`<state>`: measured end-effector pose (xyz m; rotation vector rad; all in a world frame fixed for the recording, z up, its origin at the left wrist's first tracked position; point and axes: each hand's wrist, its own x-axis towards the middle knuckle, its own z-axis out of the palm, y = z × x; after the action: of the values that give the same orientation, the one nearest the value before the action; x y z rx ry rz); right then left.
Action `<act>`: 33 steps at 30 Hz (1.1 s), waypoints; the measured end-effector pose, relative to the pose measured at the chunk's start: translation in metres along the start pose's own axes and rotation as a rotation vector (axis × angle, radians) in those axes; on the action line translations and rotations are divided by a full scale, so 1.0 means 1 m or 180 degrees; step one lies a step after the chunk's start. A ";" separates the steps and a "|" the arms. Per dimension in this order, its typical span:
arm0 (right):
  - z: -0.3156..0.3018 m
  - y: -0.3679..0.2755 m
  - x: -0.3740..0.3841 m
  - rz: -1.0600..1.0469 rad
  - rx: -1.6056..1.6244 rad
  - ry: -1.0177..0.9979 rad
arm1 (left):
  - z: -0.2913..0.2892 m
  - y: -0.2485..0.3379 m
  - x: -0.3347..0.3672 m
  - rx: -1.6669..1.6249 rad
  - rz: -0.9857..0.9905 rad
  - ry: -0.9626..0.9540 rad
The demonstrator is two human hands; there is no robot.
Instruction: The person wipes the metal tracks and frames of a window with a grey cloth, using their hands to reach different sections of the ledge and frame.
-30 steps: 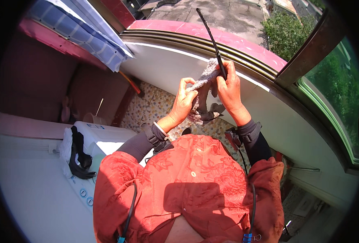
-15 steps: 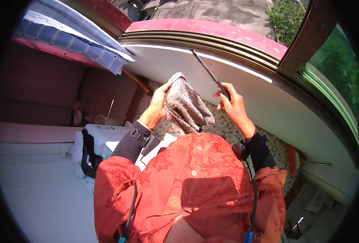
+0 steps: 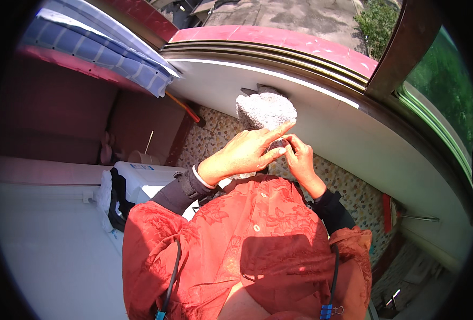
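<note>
A shaggy grey cloth (image 3: 268,110) stands bunched beyond my hands, in bright sunlight near the white wall. My left hand (image 3: 236,154) reaches across to it from the left, forefinger stretched along its near edge and thumb apart, the other fingers hidden under the palm and seemingly around the cloth. Close beside it on the right, my right hand (image 3: 303,165) is closed, its fingertips pinched at the dark handle (image 3: 277,144) of a thin black rod-like tool. The tool's long part is hidden behind the cloth and my left hand.
A window sill (image 3: 279,40) and dark track run beyond the wall (image 3: 332,120). Blue checked fabric (image 3: 97,50) hangs at the left above an orange-handled stick (image 3: 183,106). A white box-like surface (image 3: 145,173) holds black cloth (image 3: 119,200). Something red (image 3: 390,212) leans at the right.
My left hand has moved right and turned over, bringing the cloth to the tool. The cloth now covers the tool's long part. My right hand has come slightly lower and nearer the left.
</note>
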<state>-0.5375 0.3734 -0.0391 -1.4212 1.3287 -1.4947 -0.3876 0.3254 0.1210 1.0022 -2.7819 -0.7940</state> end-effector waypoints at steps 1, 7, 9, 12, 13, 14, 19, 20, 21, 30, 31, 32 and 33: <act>0.003 -0.003 0.003 -0.0093 0.0337 0.0177 | -0.003 0.013 -0.003 0.0129 -0.0014 0.0005; 0.000 -0.008 -0.003 0.0007 0.0744 0.0188 | -0.011 -0.018 -0.011 -0.1442 -0.0118 0.2295; 0.000 -0.019 0.001 -0.0460 0.0585 0.0261 | -0.016 -0.036 -0.003 -0.1571 -0.0496 0.2968; -0.001 -0.038 0.012 -0.1068 0.0211 0.0254 | -0.014 -0.031 0.005 -0.2686 -0.0171 0.2676; 0.001 -0.045 0.018 -0.1302 0.0150 0.0270 | -0.015 -0.027 0.006 -0.3003 -0.0049 0.2417; 0.003 -0.053 0.022 -0.1306 0.0119 0.0319 | -0.012 -0.019 0.009 -0.3222 0.0004 0.2444; 0.004 -0.084 0.039 -0.1786 -0.0512 0.0623 | -0.018 0.000 0.013 -0.4571 0.0565 0.2669; 0.003 -0.089 0.043 -0.1978 -0.0636 0.0669 | -0.020 0.008 0.015 -0.4653 0.0531 0.2867; 0.002 -0.092 0.039 -0.1964 -0.0763 0.0782 | -0.020 0.007 0.014 -0.4784 0.0563 0.2902; 0.010 -0.100 0.051 -0.0385 0.1679 -0.0547 | -0.035 -0.004 0.029 -0.5937 0.0674 0.2294; 0.010 -0.098 0.054 -0.0361 0.1643 -0.0655 | -0.037 -0.007 0.032 -0.6079 0.0595 0.2194; 0.009 -0.097 0.056 -0.0315 0.1698 -0.0640 | -0.039 -0.014 0.038 -0.6185 0.0715 0.2058; 0.006 -0.096 0.058 -0.0051 0.1825 -0.0667 | -0.040 -0.016 0.044 -0.6314 0.0641 0.2002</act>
<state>-0.5253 0.3415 0.0676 -1.1684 0.6829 -1.5254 -0.4032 0.2699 0.1432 0.2919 -0.6155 -1.8649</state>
